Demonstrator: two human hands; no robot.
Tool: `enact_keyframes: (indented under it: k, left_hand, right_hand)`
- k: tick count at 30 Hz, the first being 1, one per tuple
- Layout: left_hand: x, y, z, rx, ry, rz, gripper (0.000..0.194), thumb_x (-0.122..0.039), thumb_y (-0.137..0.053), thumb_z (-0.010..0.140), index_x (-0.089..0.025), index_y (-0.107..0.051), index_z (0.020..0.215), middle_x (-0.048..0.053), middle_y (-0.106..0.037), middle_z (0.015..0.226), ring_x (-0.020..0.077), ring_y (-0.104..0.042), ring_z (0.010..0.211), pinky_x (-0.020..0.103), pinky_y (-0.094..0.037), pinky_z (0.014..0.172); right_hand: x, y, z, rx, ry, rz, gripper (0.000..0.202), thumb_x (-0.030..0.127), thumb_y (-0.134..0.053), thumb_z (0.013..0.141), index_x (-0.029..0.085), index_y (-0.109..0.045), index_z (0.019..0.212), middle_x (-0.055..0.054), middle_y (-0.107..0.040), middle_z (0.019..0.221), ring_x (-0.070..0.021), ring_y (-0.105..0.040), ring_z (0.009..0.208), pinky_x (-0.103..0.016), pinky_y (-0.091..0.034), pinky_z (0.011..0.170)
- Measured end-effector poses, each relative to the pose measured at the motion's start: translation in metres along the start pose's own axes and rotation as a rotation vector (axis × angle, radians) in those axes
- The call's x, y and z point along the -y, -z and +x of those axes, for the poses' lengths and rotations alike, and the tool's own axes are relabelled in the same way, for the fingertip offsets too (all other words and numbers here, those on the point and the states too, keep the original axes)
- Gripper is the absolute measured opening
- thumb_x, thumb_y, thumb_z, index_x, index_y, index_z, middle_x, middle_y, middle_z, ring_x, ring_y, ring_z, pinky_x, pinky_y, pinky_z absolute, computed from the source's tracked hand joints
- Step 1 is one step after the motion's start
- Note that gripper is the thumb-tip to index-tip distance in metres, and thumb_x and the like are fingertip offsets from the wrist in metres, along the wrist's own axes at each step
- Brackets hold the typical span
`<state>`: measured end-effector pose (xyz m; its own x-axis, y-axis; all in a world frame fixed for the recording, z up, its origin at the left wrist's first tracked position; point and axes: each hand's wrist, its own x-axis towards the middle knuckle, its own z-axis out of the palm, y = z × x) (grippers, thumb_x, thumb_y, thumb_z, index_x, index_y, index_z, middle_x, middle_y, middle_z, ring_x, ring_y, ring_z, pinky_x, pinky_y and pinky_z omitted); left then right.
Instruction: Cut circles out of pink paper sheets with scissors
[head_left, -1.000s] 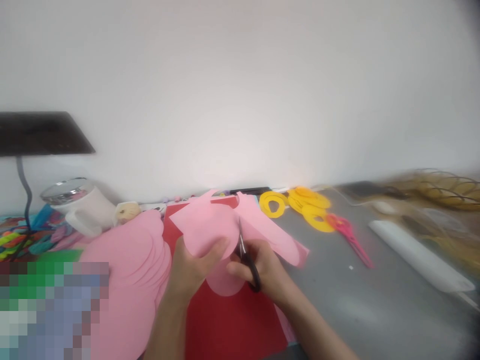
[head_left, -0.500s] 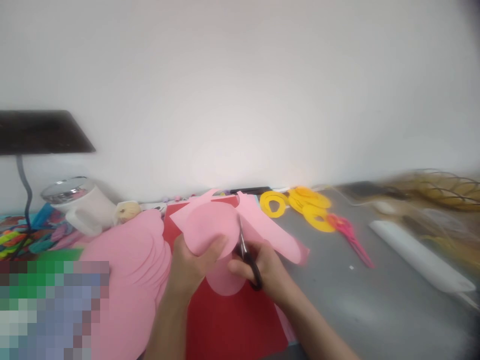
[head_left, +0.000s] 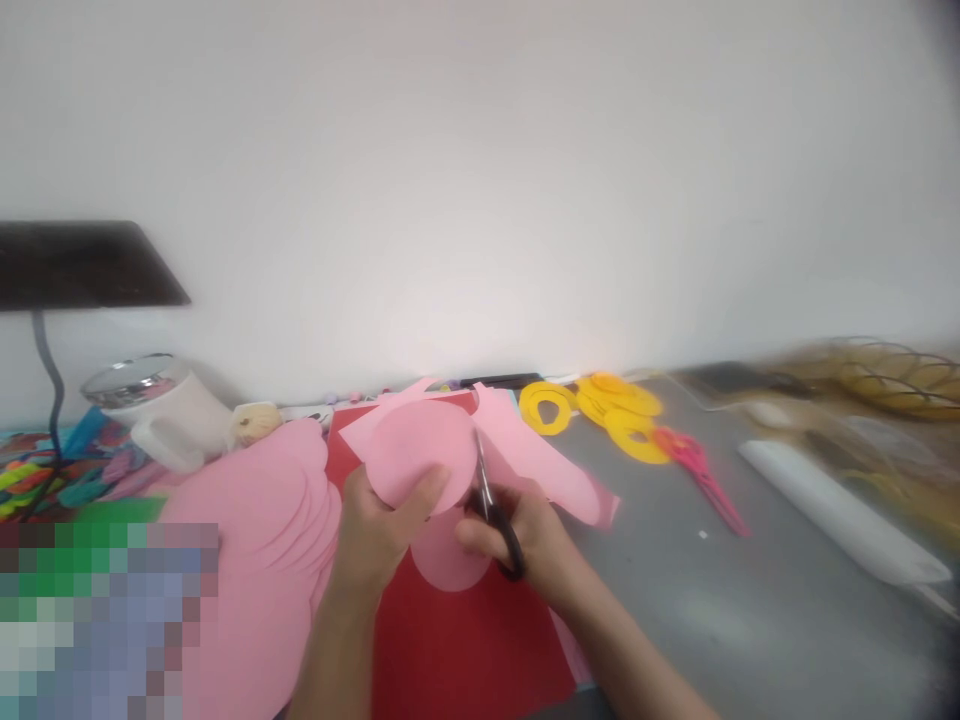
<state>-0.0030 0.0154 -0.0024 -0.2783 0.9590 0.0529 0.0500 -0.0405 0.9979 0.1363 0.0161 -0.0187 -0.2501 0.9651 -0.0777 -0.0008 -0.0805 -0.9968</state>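
Pink paper (head_left: 420, 450) over red sheet (head_left: 465, 650), short of back edge of worktop (head_left: 712, 615), pinched in left hand (head_left: 382, 530); right hand (head_left: 525, 525) grips black-handled scissors (head_left: 510, 550), blades at paper's right edge. Top outline looks rounded; cutting left unclear. Pink stack (head_left: 247, 520) along sheet's left edge looks done.

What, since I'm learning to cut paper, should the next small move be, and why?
Probably a slight turn of the pink paper with the left hand, while the scissors hold steady: the left hand grips the paper, and the scissors, in the right hand, point along its curved right edge.
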Motion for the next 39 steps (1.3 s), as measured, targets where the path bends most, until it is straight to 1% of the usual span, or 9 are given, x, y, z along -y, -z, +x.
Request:
enact_keyframes:
  k: [6,10,14,17,22,27,29,32,39]
  left_hand:
    - [0.005,0.002,0.002,0.000,-0.046,-0.043,0.025,-0.039,-0.074,0.065,-0.017,-0.062,0.065,0.001,-0.061,0.058,0.0153,-0.056,0.058,0.025,-0.045,0.049]
    - [0.011,0.003,0.006,0.016,-0.059,-0.092,0.024,-0.033,-0.078,0.062,-0.017,-0.061,0.061,-0.002,-0.056,0.054,0.0129,-0.051,0.055,0.024,-0.041,0.047]
    - [0.015,0.004,0.010,0.012,-0.058,-0.112,0.029,-0.041,-0.076,0.066,-0.017,-0.061,0.062,0.000,-0.057,0.054,0.0144,-0.053,0.054,0.025,-0.042,0.047]
    - [0.011,0.002,0.008,0.037,-0.046,-0.092,0.032,-0.048,-0.073,0.068,-0.017,-0.063,0.065,0.002,-0.061,0.056,0.0173,-0.057,0.053,0.029,-0.047,0.049]
    - [0.000,-0.006,0.000,0.095,-0.033,-0.050,0.027,-0.040,-0.071,0.068,-0.020,-0.060,0.053,0.002,-0.057,0.048,0.0162,-0.055,0.047,0.028,-0.047,0.047]
    - [-0.006,-0.009,-0.003,0.077,0.062,-0.026,0.023,-0.032,-0.070,0.066,-0.021,-0.057,0.050,0.000,-0.057,0.049,0.0156,-0.056,0.049,0.027,-0.049,0.048]
    - [-0.007,-0.008,-0.003,0.073,0.095,-0.010,0.018,-0.032,-0.072,0.064,-0.019,-0.062,0.055,0.002,-0.063,0.055,0.0177,-0.060,0.055,0.028,-0.050,0.050]
    - [-0.010,-0.008,-0.005,0.079,0.111,-0.030,0.018,-0.035,-0.077,0.062,-0.019,-0.070,0.067,0.004,-0.070,0.067,0.0211,-0.065,0.065,0.030,-0.054,0.056]
    - [-0.006,-0.007,-0.005,0.129,0.076,-0.059,0.019,-0.035,-0.075,0.063,-0.022,-0.072,0.077,0.004,-0.072,0.075,0.0241,-0.068,0.076,0.032,-0.057,0.065]
  right_hand:
    - [-0.003,0.002,0.000,0.018,-0.003,0.037,0.039,0.044,-0.083,0.057,0.019,-0.056,0.070,0.006,-0.043,0.057,-0.0111,-0.039,0.054,-0.024,-0.035,0.051]
    - [-0.005,0.001,0.000,0.022,-0.013,0.050,0.039,0.045,-0.083,0.058,0.020,-0.057,0.073,0.005,-0.045,0.057,-0.0115,-0.041,0.053,-0.024,-0.036,0.051]
    - [-0.004,0.000,0.000,0.017,-0.042,0.064,0.039,0.044,-0.082,0.058,0.020,-0.057,0.073,0.006,-0.046,0.056,-0.0115,-0.043,0.052,-0.024,-0.037,0.051]
    - [-0.002,0.000,0.000,0.009,-0.044,0.056,0.037,0.042,-0.083,0.058,0.020,-0.056,0.072,0.005,-0.047,0.056,-0.0117,-0.043,0.053,-0.024,-0.039,0.051]
    - [-0.002,0.000,0.002,0.039,0.025,0.061,0.033,0.044,-0.079,0.064,0.019,-0.058,0.070,0.000,-0.057,0.064,-0.0139,-0.049,0.058,-0.026,-0.045,0.055]
    - [0.000,-0.002,0.001,0.004,-0.004,0.050,0.034,0.042,-0.082,0.059,0.020,-0.056,0.064,0.003,-0.050,0.058,-0.0127,-0.043,0.055,-0.025,-0.041,0.053]
    - [-0.002,-0.001,0.001,0.012,-0.002,0.043,0.035,0.040,-0.082,0.060,0.020,-0.054,0.064,0.004,-0.046,0.058,-0.0123,-0.040,0.055,-0.025,-0.038,0.052]
    - [-0.008,0.001,0.002,0.029,0.079,0.027,0.035,0.043,-0.079,0.066,0.021,-0.052,0.067,0.005,-0.045,0.059,-0.0126,-0.038,0.056,-0.024,-0.035,0.052]
    - [-0.012,0.003,0.004,0.044,0.116,-0.002,0.041,0.050,-0.077,0.067,0.021,-0.048,0.067,0.005,-0.043,0.057,-0.0123,-0.037,0.056,-0.024,-0.032,0.051]
